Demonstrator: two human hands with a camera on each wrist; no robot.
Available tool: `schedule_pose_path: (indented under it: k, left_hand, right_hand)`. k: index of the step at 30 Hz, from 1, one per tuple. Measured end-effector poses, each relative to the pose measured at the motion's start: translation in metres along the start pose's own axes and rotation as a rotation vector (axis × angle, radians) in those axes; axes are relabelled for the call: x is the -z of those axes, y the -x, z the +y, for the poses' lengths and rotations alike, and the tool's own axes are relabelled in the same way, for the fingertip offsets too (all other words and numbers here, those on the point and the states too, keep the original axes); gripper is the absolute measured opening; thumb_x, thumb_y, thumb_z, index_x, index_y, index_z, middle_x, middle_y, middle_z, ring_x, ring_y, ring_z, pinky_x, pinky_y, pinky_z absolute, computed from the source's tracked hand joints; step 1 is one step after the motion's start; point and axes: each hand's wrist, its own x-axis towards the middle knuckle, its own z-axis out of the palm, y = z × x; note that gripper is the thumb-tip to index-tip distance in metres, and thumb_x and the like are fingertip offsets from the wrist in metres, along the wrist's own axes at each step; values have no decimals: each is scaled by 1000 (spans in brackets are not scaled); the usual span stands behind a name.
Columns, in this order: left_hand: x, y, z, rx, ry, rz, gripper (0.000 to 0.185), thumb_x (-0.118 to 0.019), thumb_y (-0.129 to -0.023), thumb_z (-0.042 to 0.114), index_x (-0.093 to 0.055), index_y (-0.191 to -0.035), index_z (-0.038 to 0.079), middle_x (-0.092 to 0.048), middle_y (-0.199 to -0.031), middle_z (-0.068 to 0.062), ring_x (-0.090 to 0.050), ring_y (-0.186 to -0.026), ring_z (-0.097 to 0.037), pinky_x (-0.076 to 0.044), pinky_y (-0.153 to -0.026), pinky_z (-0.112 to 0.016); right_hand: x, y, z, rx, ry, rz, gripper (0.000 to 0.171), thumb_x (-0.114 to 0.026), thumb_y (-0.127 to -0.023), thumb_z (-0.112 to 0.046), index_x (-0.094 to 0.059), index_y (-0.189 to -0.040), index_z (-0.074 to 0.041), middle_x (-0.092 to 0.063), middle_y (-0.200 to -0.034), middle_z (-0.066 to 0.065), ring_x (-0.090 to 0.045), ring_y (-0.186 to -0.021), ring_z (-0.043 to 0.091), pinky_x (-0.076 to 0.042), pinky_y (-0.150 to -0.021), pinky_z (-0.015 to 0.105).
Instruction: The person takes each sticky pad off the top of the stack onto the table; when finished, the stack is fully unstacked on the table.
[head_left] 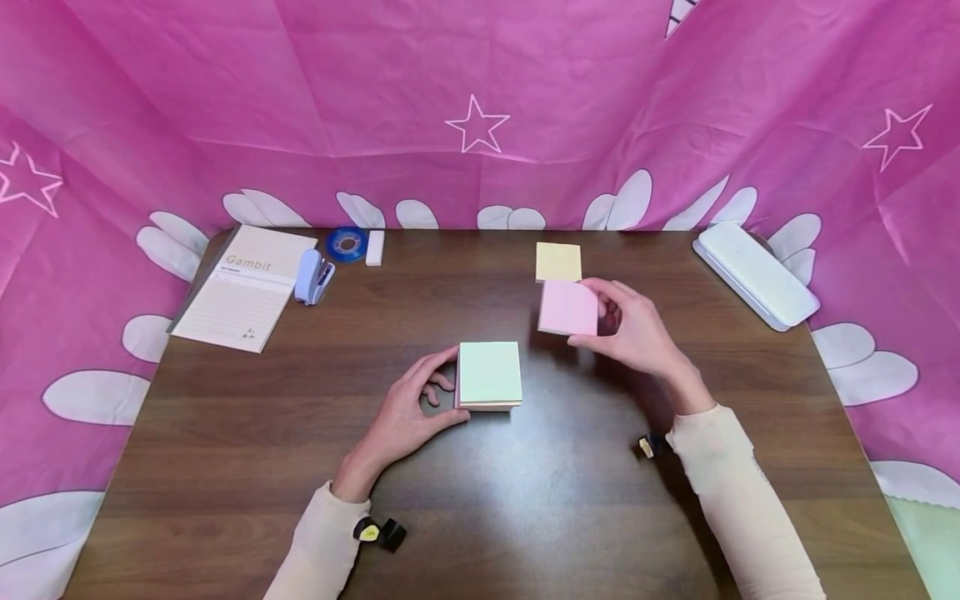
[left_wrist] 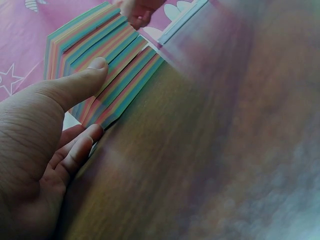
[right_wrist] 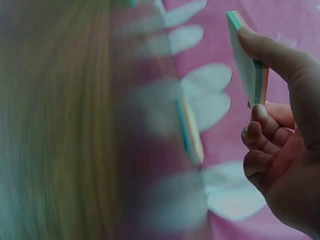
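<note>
My left hand (head_left: 411,406) grips a thick stack of sticky note pads (head_left: 490,373) by its left side, thumb at the near edge and a finger at the far one. Pale green tops the stack, and in the left wrist view its sides show many coloured layers. A thin pink-topped sticky note pad (head_left: 568,307) is pinched by its edges between thumb and fingers of my right hand (head_left: 630,327). The right wrist view shows this pad (right_wrist: 245,62) held up off the table. Just behind it lies a yellow-topped sticky note pad (head_left: 558,262).
At the back left are a notebook (head_left: 243,292), a light blue stapler (head_left: 313,277), a blue tape roll (head_left: 347,244) and a white eraser (head_left: 375,248). A white case (head_left: 756,275) lies at the back right. A pink curtain (head_left: 480,67) hangs behind the wooden table (head_left: 247,467).
</note>
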Motion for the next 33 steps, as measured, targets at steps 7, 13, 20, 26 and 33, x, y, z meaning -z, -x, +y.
schedule_pose_path:
  k: [7,13,20,26,33]
  left_hand:
    - [1,0,0,1,-1,3,95,-99,-86,20,-50,-167,31,-63,-142,3,-67,-103,-14,-53,-81,-29]
    - [1,0,0,1,-2,2,95,-100,-86,21,-50,-166,31,-63,-144,4,-67,-104,-14,-53,-81,-28]
    - [1,0,1,1,-7,3,95,-99,-87,22,-50,-167,30,-62,-146,3,-67,-104,-14,-53,-81,-28]
    - [0,0,2,-2,-12,2,95,-99,-87,21,-49,-167,31,-60,-151,4,-67,-107,-14,-54,-82,-28]
    - [0,0,1,-3,-6,3,95,-99,-87,21,-50,-167,30,-60,-152,4,-67,-108,-13,-54,-83,-28]
  right_hand:
    - [20,-2,47,-104,69,-13,75,-102,-81,-21,-66,-144,-3,-65,-105,13,-56,-93,24,-43,-76,25]
    - [31,0,73,-181,162,-69,77,-99,-85,-28,-62,-147,1,-63,-107,17,-56,-95,30,-43,-79,36]
    - [32,-1,80,-181,211,-74,84,-92,-92,-24,-51,-162,-1,-59,-105,17,-53,-93,32,-41,-79,43]
    - [28,-4,78,-178,254,-35,60,-84,-101,-23,-63,-154,-4,-59,-105,20,-54,-96,36,-41,-81,48]
    - [23,-17,79,-199,284,-15,56,-80,-104,-23,-63,-156,-7,-56,-104,19,-52,-94,36,-40,-77,48]
